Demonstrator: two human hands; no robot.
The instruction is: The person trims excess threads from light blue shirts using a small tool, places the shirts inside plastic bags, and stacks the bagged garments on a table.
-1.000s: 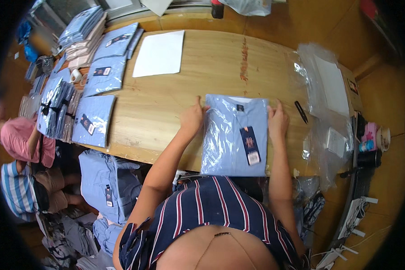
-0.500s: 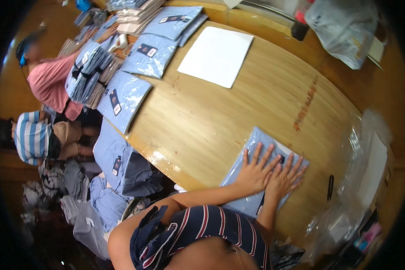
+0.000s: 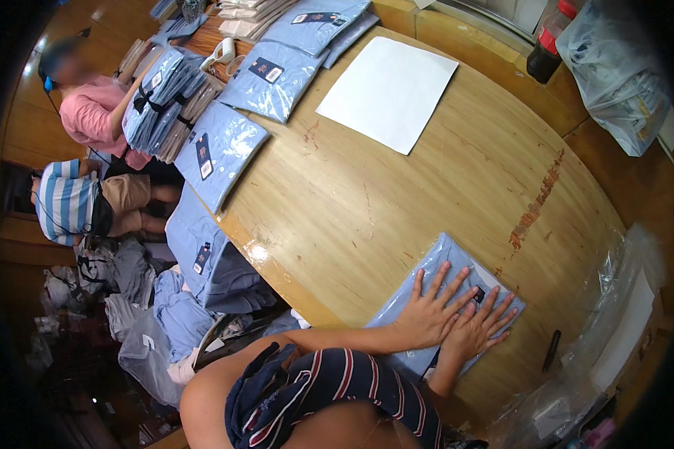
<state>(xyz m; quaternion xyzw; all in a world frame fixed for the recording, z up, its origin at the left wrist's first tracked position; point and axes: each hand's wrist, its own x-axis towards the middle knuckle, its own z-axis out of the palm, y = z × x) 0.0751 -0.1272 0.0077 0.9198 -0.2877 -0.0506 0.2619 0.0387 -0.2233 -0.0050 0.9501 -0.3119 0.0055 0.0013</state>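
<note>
A folded light-blue shirt (image 3: 443, 253) in a clear plastic bag lies on the wooden table, close to my body. My left hand (image 3: 433, 313) rests flat on top of it, fingers stretched and spread. Beside it, my right hand (image 3: 475, 329) is also pressed flat on the bag with fingers apart, and the two hands touch near the thumbs. A small dark tag shows between the hands; the rest of the shirt's middle is hidden under them.
A white sheet (image 3: 388, 93) lies at the table's far side. Bagged blue shirts (image 3: 221, 153) line the left edge. A dark pen (image 3: 551, 350) and clear plastic bags (image 3: 614, 329) are at the right. Two people stand at the left. A bottle (image 3: 548, 49) stands at the back.
The whole view has shifted a little, so the table and shirts appear displaced. Both hands stay spread flat on the bagged shirt.
</note>
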